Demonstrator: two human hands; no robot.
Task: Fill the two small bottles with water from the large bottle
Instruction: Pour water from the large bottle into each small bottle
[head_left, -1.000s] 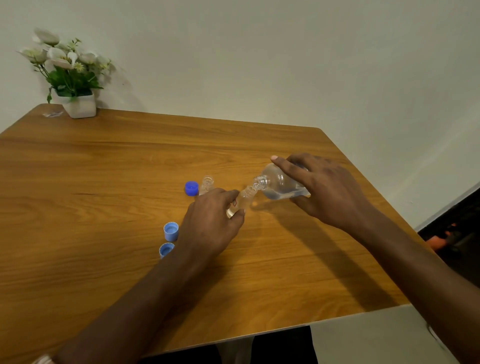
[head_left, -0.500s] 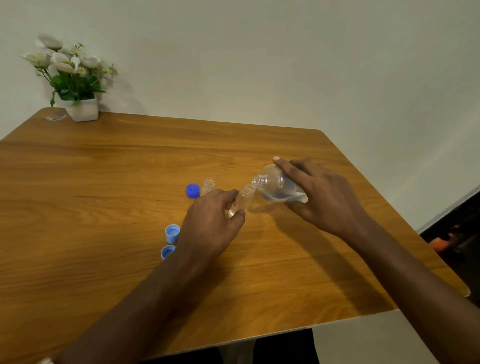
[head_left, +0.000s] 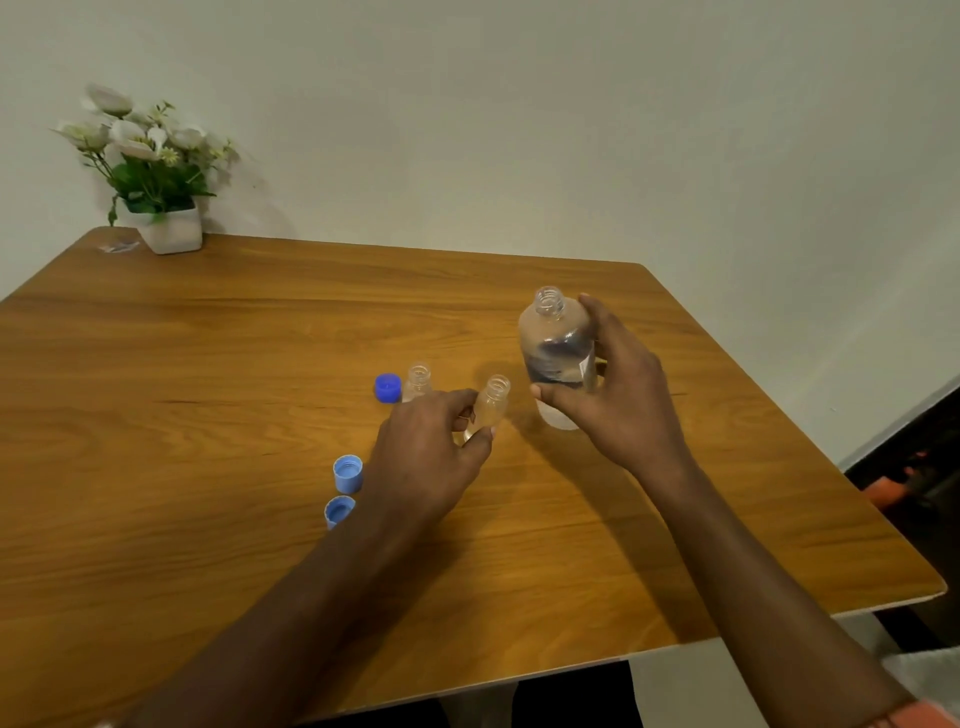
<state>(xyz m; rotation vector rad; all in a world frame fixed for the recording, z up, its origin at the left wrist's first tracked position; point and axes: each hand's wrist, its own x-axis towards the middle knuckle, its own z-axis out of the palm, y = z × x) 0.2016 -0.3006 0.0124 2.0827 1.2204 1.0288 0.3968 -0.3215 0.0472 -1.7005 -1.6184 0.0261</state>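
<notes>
My right hand (head_left: 618, 402) grips the large clear bottle (head_left: 555, 353), now upright with its open mouth up and some water inside, just above the wooden table (head_left: 208, 364). My left hand (head_left: 428, 457) holds a small clear bottle (head_left: 491, 402), tilted with its open neck toward the large bottle. A second small bottle (head_left: 418, 379) stands open behind my left hand, partly hidden by it. The two held bottles are apart.
A dark blue cap (head_left: 388, 388) lies beside the second small bottle. Two light blue caps (head_left: 347, 473) (head_left: 338, 510) lie left of my left wrist. A white pot of flowers (head_left: 169, 228) stands at the table's far left corner by the wall.
My right hand has swung the large bottle from a tilted pouring pose over the small bottle's neck back to upright and away to the right. My left hand still holds the small bottle.
</notes>
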